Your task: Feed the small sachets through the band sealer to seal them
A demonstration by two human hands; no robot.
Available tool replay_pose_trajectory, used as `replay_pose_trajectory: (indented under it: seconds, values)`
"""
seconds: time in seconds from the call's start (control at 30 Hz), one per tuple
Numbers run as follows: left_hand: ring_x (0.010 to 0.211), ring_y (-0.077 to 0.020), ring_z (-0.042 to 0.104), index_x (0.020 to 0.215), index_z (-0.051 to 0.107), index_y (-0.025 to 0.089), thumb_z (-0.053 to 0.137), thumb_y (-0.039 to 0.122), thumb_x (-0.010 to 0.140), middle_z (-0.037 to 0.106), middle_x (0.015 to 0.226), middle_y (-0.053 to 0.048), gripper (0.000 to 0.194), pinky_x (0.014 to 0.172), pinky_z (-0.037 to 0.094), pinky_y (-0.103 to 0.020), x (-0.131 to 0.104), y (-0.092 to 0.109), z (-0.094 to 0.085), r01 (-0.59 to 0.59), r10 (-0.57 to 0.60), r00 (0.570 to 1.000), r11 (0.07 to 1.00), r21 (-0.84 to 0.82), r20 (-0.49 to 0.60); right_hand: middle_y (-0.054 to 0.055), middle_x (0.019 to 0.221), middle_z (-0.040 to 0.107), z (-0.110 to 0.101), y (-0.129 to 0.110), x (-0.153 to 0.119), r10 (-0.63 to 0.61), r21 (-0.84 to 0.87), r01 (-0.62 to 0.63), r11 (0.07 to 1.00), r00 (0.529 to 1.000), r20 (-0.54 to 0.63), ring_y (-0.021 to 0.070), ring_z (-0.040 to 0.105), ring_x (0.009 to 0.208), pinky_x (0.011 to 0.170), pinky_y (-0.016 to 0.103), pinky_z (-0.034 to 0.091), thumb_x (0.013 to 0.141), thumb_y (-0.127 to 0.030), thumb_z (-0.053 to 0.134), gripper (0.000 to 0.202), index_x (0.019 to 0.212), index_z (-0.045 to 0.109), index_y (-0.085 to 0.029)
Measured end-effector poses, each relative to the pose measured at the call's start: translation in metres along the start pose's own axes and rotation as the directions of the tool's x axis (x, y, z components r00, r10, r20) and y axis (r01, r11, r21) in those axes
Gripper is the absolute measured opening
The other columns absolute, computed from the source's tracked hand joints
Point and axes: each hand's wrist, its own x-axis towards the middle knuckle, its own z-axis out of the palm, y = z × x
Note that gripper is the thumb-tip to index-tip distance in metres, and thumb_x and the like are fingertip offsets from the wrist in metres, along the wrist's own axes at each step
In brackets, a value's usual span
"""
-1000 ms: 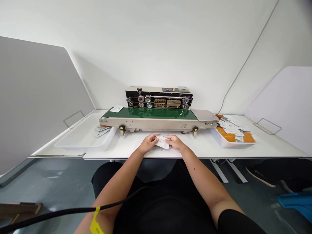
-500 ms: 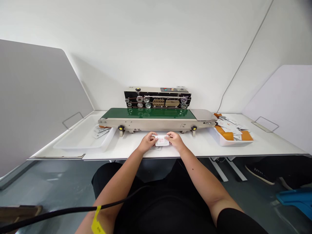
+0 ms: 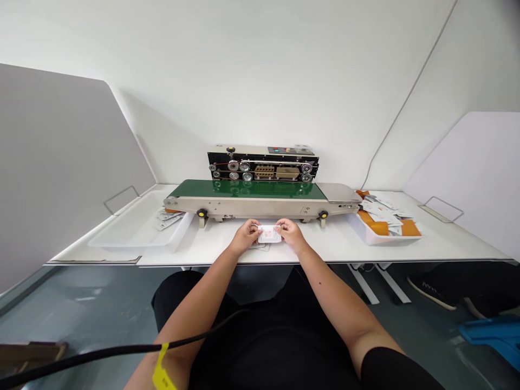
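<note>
White packet [image 3: 270, 235] is held between left-hand fingers [image 3: 253, 223] and right-hand fingers [image 3: 285, 223].

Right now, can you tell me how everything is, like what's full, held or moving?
Left hand: pinching one end
Right hand: pinching the other end
White packet: held between both hands; can't tell if sealed
Loose packets: lying on the table, partly hidden
Left tub: part-filled
Right tub: heaped with packets
Green belt: can't tell if moving

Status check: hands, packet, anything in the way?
Left hand, right hand: gripping one white packet between them. More packets on the table, partly hidden. Conveyor stands just ahead.
</note>
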Motion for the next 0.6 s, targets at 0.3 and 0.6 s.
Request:
replay_pose_trajectory:
  seconds: [0.3,0.6]
  values:
    - [0.048,-0.0097,0.056,0.1,0.048,0.021,0.077,0.048,0.076,0.058,0.061,0.008,0.046,0.049,0.044,-0.02,0.001,0.0,-0.001,-0.012,0.01,1.0,0.998,-0.059,-0.029,-0.007,0.061,0.054,0.001,-0.004,-0.002,-0.001,0.098,0.005,0.995,0.999,-0.034,0.0099,0.048,0.047,0.042,0.021,0.035,0.072,-0.052,0.077,0.042,0.094,0.056,-0.023]
    - [0.073,-0.0153,0.071,0.093,0.043,0.021,0.08,0.049,0.075,0.072,0.082,0.0,0.05,0.07,0.055,-0.027,0.001,-0.003,-0.001,-0.022,0.022,1.0,0.993,-0.116,-0.004,0.008,0.095,0.075,0.03,-0.01,-0.006,-0.007,0.081,0.012,0.997,0.998,-0.059,0.0184,0.069,0.075,0.058,0.025,0.052,0.07,-0.048,0.079,0.046,0.101,0.069,-0.016]
